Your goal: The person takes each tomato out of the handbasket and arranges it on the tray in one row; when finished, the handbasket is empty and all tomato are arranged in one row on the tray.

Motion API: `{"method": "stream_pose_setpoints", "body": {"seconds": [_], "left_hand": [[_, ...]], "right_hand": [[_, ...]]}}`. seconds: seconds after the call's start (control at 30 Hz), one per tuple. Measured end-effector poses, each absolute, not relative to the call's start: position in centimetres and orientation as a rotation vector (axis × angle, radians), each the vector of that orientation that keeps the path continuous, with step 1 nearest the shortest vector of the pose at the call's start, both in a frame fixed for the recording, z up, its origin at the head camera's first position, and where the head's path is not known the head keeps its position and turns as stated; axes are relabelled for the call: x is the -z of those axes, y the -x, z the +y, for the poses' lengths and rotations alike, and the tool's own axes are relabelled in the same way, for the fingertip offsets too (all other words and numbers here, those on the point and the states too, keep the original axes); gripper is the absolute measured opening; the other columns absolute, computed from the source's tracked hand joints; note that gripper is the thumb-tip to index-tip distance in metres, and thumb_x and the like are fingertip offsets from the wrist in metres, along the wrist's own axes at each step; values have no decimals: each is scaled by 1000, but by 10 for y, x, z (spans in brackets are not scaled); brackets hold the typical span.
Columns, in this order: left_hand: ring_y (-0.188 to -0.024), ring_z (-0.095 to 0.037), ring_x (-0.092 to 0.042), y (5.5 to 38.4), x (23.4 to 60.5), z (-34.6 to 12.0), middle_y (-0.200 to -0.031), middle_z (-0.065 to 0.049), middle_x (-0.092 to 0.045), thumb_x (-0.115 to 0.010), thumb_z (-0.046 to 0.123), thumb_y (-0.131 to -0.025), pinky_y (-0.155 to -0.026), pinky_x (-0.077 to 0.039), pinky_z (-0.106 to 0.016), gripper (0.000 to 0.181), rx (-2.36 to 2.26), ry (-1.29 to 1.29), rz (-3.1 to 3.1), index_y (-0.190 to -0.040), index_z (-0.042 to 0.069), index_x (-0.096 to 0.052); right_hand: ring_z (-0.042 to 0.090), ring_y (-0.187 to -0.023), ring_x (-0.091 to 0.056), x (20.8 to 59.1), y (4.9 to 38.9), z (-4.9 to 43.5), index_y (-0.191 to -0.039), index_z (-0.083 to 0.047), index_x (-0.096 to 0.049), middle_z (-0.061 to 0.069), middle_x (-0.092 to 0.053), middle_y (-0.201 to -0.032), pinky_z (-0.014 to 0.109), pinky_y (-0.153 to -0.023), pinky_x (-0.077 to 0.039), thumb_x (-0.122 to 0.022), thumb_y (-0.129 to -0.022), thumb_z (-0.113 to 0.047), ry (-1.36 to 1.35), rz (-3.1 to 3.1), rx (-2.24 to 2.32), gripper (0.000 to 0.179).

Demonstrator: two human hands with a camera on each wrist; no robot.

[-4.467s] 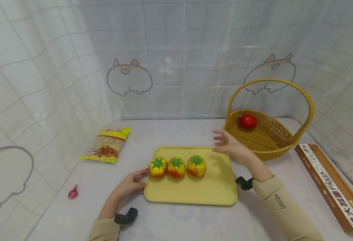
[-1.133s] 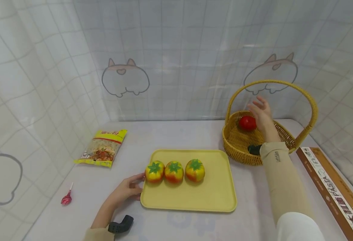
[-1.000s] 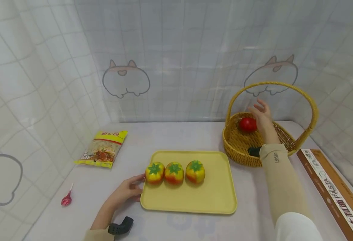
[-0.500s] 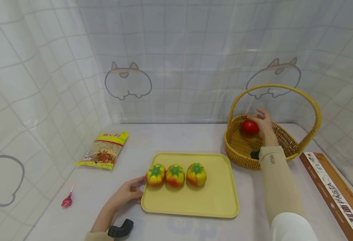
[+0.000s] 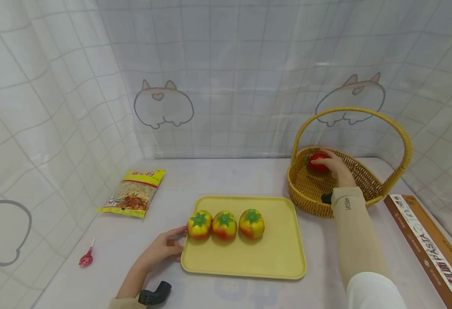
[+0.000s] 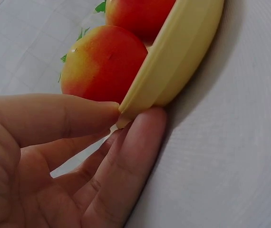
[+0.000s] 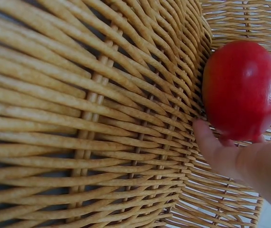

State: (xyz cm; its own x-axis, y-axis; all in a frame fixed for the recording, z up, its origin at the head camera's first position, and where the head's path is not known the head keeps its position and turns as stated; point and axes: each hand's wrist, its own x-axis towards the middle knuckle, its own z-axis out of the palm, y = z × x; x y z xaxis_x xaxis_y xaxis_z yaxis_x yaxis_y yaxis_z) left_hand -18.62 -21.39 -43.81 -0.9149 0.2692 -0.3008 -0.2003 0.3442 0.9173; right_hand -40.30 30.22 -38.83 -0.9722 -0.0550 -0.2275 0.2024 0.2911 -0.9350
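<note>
My left hand (image 5: 159, 251) is at the left edge of a yellow tray (image 5: 249, 259). In the left wrist view its thumb lies on the tray's rim and a finger sits underneath, pinching the edge. Three yellow-and-red tomatoes (image 5: 224, 225) with green leafy tops sit in a row on the tray. My right hand (image 5: 337, 168) reaches under the handle into a wicker basket (image 5: 307, 201). Its fingers and thumb are around a smooth red fruit (image 7: 242, 90), which lies against the woven wall. Part of the far fingers is hidden behind the fruit.
A yellow food packet (image 5: 135, 193) lies at the back left, with a red lollipop (image 5: 86, 258) nearer the front. On the right stands a long brown pasta box (image 5: 428, 244). The basket's tall handle (image 5: 405, 146) arches over the right hand. White curtains surround the table.
My right hand has moved from beside the tray into the basket, then lowered and closed around the red fruit. The left hand stays at the tray's edge.
</note>
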Motion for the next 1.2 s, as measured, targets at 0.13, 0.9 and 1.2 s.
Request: {"method": "stream_pose_setpoints", "body": {"seconds": [0.13, 0.9, 1.2], "left_hand": [[-77, -19, -59, 186, 439, -215, -132, -27, -41, -61, 7, -82, -69, -56, -33, 69, -1599, -71, 2208, -141, -5, -29], [-76, -19, -59, 185, 441, -213, -132, -24, -42, -62, 9, -82, -70, -55, -33, 68, -1581, -65, 2237, -142, -2, -31], [-76, -19, -58, 184, 441, -214, -134, -26, -40, -60, 6, -82, -68, -56, -33, 68, -1600, -76, 2236, -142, -2, -30]], "right_hand": [[41, -137, -11, 391, 404, 302, -149, -17, -3, 21, 8, -151, 53, -108, -24, -57, -89, -18, -165, 2258, 1760, 81], [33, -138, -9, 373, 395, 296, -142, -14, 5, 15, 7, -151, 47, -105, -32, -60, -86, -34, -396, 2112, 2091, 88], [30, -136, -15, 361, 390, 295, -147, -8, 7, 15, 1, -152, 40, -108, -29, -59, -87, -31, -347, 2106, 2064, 92]]}}
